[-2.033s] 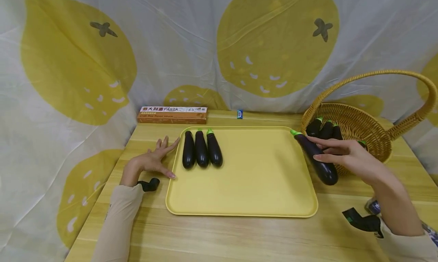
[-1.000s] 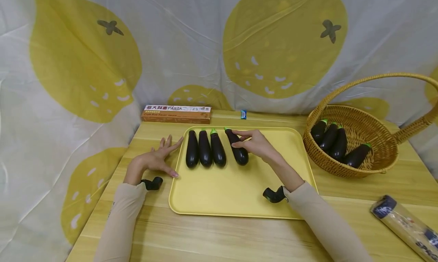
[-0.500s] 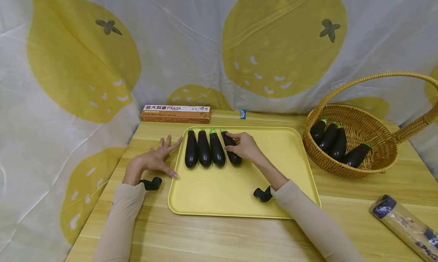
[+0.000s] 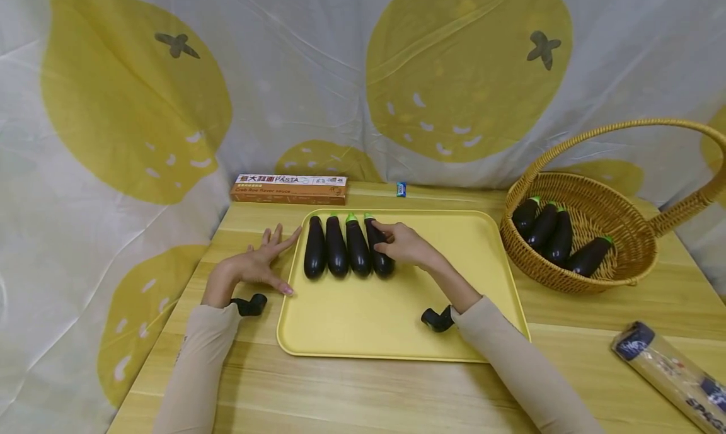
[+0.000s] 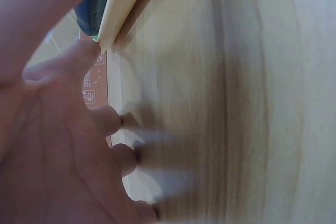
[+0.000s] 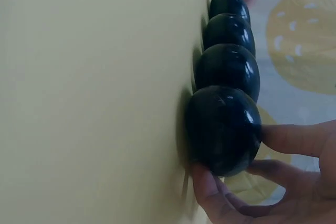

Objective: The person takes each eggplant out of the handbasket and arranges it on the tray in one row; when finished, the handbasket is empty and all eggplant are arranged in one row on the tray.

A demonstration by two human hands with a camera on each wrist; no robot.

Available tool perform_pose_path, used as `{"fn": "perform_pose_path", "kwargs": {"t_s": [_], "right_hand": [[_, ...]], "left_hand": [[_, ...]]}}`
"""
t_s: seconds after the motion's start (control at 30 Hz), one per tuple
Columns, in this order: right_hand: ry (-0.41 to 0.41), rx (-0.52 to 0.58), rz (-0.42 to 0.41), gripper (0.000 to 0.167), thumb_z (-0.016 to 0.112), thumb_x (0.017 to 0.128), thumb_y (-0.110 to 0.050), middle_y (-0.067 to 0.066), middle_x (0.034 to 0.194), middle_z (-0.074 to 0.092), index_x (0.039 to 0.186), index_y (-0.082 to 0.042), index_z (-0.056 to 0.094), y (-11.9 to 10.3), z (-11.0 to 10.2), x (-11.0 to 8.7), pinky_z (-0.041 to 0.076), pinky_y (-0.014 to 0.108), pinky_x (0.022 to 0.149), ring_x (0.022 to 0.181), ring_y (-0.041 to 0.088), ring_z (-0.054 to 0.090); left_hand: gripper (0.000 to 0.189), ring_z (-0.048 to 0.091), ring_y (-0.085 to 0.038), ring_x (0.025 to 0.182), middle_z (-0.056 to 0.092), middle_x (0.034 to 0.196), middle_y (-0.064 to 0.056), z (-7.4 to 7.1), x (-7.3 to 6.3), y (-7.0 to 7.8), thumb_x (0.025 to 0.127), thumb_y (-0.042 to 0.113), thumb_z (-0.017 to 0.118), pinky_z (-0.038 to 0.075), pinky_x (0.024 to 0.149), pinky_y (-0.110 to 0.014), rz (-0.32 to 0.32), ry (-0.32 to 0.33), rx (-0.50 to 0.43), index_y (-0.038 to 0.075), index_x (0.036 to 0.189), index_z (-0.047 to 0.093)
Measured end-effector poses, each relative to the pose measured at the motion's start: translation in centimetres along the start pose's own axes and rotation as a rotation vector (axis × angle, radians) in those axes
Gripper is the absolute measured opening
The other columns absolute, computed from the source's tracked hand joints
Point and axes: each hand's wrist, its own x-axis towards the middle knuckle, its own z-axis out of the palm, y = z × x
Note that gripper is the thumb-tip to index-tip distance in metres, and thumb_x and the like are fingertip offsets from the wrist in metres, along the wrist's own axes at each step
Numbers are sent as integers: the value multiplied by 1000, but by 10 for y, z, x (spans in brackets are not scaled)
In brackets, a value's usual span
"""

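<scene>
On the yellow tray, several dark purple eggplants with green stems lie side by side near the left end. My right hand holds the rightmost eggplant near its upper half; the right wrist view shows thumb and fingers around the rounded end of this eggplant. Its neighbour, another eggplant, lies close along its left side. My left hand has its fingers spread at the tray's left rim, with thumb and index finger at the edge. In the left wrist view, the other fingertips of this hand rest on the wooden table.
A wicker basket with a tall handle stands right of the tray, holding several eggplants. Behind the tray lie a pasta box and a small blue packet. A spaghetti package lies at the front right. A lemon-print cloth hangs behind.
My right hand has carried one eggplant from beside the basket leftward onto the tray, then brought it up against the row. My left hand has stayed at the rim.
</scene>
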Motion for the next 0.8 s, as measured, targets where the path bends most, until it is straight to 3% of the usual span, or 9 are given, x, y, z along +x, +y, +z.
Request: {"fn": "perform_pose_path", "kwargs": {"t_s": [0.17,0.33,0.6,0.8], "right_hand": [[-7,0,-9,64,56,107,-24,27,157,46,164,-13,30,-1,-8,-5,50,49,106,143,41,49],[15,-34,-33,64,55,107,-29,25,160,44,164,-12,31,3,-33,-25,43,60,115,146,44,45],[-35,-65,-34,60,55,107,-40,21,152,54,160,-14,41,19,-97,-96,43,61,112,139,38,53],[45,-148,33,60,51,109,-43,20,152,55,159,-13,41,40,-143,-152,44,62,110,139,42,53]], "left_hand": [[136,-33,-54,149,-32,164,-29,0,0,-1,75,44,92,-16,111,-82,-6,5,-2,20,167,-5],[137,-32,-54,150,-32,164,-30,0,0,-2,74,45,92,-16,111,-83,0,10,1,20,167,-5],[137,-32,-54,150,-32,164,-30,1,0,-2,74,44,92,-17,111,-82,-3,9,-4,19,168,-5],[136,-31,-54,150,-31,164,-30,2,1,-1,75,44,92,-16,111,-83,3,9,2,19,168,-5]]}}
